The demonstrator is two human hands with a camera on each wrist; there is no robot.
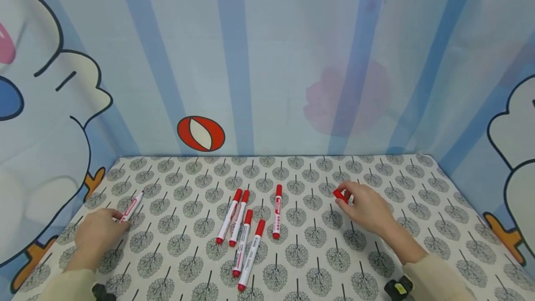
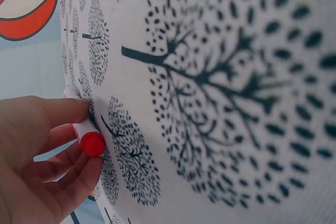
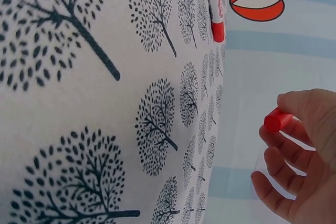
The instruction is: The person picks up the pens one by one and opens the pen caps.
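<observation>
At the left of the table, my left hand pinches an uncapped white marker, its bare tip pointing away from me. The left wrist view shows its red end between thumb and fingers, close to the cloth. Over the right side, my right hand holds a red marker cap between thumb and index finger. In the right wrist view the cap is raised off the table, and the other fingers are loosely bent. Several capped markers lie between the hands, with one marker a little apart.
A white cloth printed with grey trees covers the table. Behind it stands a blue striped backdrop with a red ball printed on it; cartoon figures fill both sides.
</observation>
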